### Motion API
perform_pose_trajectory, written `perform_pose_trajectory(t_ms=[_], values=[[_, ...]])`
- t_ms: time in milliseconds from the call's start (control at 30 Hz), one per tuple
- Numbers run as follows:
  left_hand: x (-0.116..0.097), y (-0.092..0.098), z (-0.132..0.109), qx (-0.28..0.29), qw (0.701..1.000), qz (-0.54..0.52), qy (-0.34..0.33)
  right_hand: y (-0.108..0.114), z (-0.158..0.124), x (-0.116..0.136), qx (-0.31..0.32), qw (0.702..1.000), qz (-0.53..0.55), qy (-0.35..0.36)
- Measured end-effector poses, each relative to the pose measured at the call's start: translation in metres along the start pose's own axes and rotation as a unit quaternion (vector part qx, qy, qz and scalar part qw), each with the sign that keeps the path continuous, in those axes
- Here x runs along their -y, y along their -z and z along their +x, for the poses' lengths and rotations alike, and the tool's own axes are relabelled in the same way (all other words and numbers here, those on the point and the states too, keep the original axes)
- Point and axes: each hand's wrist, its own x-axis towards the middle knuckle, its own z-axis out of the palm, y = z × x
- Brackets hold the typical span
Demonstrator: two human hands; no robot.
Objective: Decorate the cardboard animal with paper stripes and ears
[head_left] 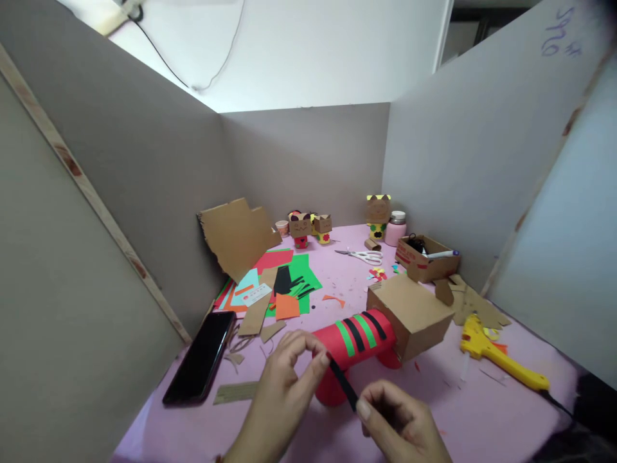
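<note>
A narrow black paper strip [344,384] is stretched between my two hands. My left hand [292,373] pinches its upper end, and my right hand [398,421] pinches the lower end between thumb and forefinger. Just behind the strip lies a red paper-covered tube body [325,337] on red legs. Green and black stripes cross its top, and a brown cardboard box head [409,312] with a rounded ear is joined at its right end. The strip hides part of the red body; whether it touches the body I cannot tell.
A phone [200,357] lies at left near coloured paper sheets [301,276] and cardboard [238,235]. White scissors [361,256] and small cardboard-headed figures [300,226] are farther back. A yellow glue gun [501,357] lies right, near a box of supplies [424,263]. Grey panels enclose the table.
</note>
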Motion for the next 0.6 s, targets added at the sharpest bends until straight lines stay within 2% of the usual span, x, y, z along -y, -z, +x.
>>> perform_pose_trajectory(t_ms=[100,233,333,600], values=[[-0.006,0.008,0.029,0.018,0.999,-0.008,0.044,-0.009,0.015,0.025,0.013,0.999,0.026,-0.017],[-0.004,0.008,0.052,0.066,0.991,-0.043,0.104,-0.016,0.027,0.029,0.003,0.997,0.068,-0.036],[0.002,0.005,0.060,0.092,0.986,-0.056,0.130,-0.018,0.032,0.023,-0.002,0.993,0.097,-0.063],[0.019,0.004,0.068,0.102,0.982,-0.068,0.146,-0.023,0.037,0.020,-0.013,0.986,0.125,-0.107]])
